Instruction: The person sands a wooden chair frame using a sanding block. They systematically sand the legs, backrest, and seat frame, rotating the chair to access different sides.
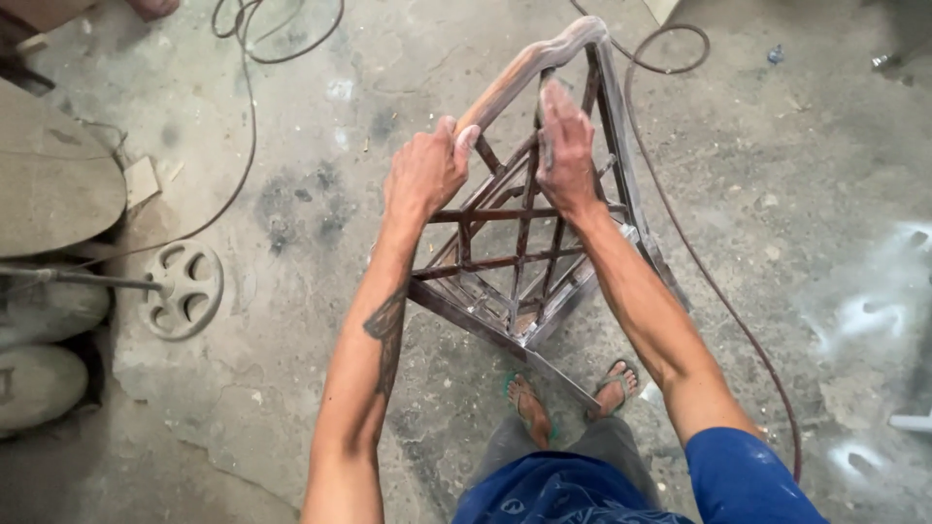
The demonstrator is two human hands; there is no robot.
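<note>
Your left hand [425, 175] grips the curved top rail of the wooden chair frame [529, 247] — fingers clenched round it. Your right hand [566, 146] lies flat on a far slat, pressing a small pad. The frame stands tilted on the concrete floor [291, 320], just beyond your feet [573, 393]. Cable [709, 281] at right.

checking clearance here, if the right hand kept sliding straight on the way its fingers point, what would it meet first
The right hand lies flat on a bar of the wooden chair frame, fingers pointing up it. Going straight on, it would probably first meet the curved top rail, though depth is hard to judge.
</note>
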